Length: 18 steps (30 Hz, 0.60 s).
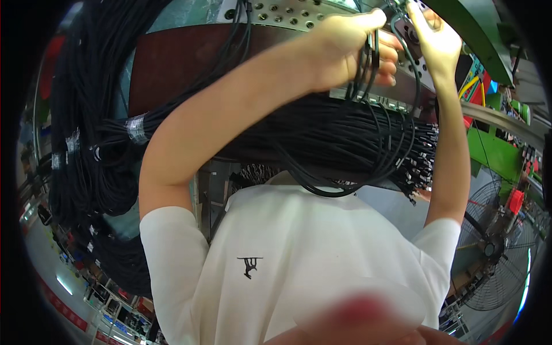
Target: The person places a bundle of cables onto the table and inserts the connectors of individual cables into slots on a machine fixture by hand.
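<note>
My left hand (351,49) is at the top of the head view, its thumb and fingers closed round several thin black cables (368,66). The cables hang from it in loops toward my chest. Close by on the right, my right hand (438,40) reaches up beside a metal machine part, fingers bent together near a cable end. What it pinches is too small to make out. Below both hands lies a thick bundle of black cables (345,135), its light-tipped ends (422,155) fanned out at the right.
Coiled black cables (92,115), bound with clear wrap (137,129), hang at the left. A perforated metal plate (282,12) and a dark red board (172,63) lie behind my left arm. A green machine cover (480,29) overhangs the upper right; a fan (490,248) stands lower right.
</note>
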### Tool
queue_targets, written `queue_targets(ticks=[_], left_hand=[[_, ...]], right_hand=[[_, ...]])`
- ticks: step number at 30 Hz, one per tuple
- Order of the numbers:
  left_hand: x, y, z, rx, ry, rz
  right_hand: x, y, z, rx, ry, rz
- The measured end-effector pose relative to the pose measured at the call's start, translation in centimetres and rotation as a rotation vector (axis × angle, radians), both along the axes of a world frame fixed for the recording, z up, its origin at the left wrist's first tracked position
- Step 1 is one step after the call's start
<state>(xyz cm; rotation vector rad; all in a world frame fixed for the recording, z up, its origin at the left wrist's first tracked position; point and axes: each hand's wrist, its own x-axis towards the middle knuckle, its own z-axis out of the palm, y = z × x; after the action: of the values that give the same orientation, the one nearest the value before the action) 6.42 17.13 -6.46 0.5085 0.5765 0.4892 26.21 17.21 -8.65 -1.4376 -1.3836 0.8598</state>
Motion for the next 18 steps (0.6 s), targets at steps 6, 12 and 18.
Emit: queue_targets(ticks=[6, 12, 18], left_hand=[[-2.8, -5.8, 3.2, -0.067, 0.052, -0.006], [-19.1, -0.8, 7.0, 0.474, 0.224, 0.613], [-26.9, 9.5, 4.6, 0.364, 1.104, 0.626]], right_hand=[[-1.3, -1.4, 0.4, -0.179, -0.208, 0.057], [0.3, -4.9, 0.2, 0.030, -0.502, 0.233], [-0.8, -7.0, 1.1, 0.376, -0.744, 0.164]])
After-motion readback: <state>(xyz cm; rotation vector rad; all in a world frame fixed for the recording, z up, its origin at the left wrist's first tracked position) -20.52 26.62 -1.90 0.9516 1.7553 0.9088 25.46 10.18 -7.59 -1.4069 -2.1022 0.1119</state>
